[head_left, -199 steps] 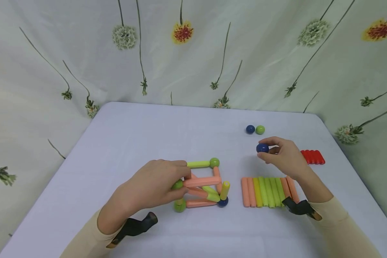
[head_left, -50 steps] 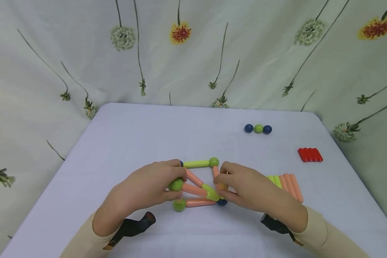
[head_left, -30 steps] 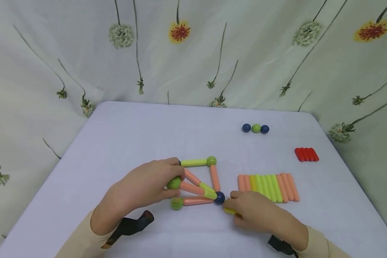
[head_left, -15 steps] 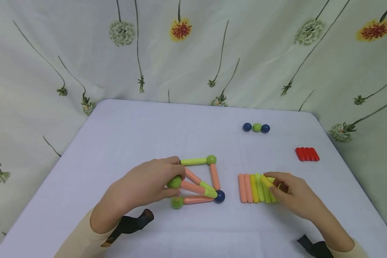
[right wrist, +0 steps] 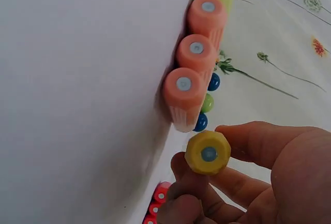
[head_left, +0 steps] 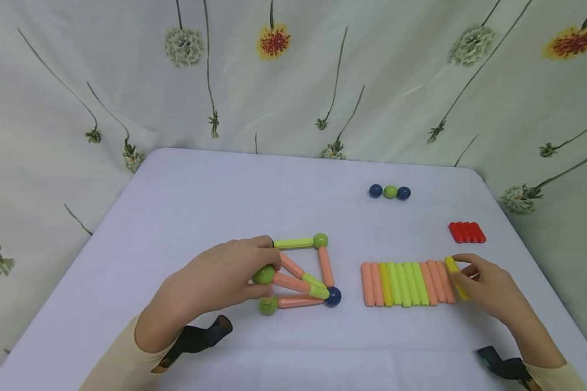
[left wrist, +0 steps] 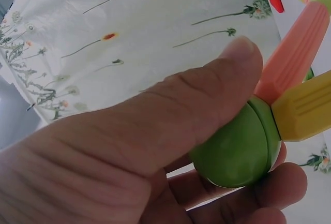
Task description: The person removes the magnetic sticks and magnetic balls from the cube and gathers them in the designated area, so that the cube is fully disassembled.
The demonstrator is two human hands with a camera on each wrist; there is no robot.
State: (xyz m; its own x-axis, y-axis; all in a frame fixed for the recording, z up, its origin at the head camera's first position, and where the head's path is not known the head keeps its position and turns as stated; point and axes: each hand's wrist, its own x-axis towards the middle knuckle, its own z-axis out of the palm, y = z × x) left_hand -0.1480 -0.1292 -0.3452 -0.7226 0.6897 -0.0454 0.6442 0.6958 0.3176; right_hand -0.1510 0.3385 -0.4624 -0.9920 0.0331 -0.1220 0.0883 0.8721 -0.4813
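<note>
My left hand grips a green ball raised at the near left of a ball-and-stick frame of magnetic rods. From that ball a pink rod and a yellow rod stick out. The pink rod leads to a light green piece at the dark blue ball. Another green ball and a far green ball form corners; the far-left corner is mostly hidden behind my left hand. My right hand pinches a yellow magnetic rod at the right end of the rod row.
A row of pink, yellow and light green rods lies right of the frame. Behind it, two dark blue balls flank a green ball. Several short red rods lie far right. A flowered cloth hangs behind the white table.
My right hand set a blue ball beside the loose green one, took the upright yellow rod off the frame's blue corner and carried it right, past the row. My left hand kept its hold.
</note>
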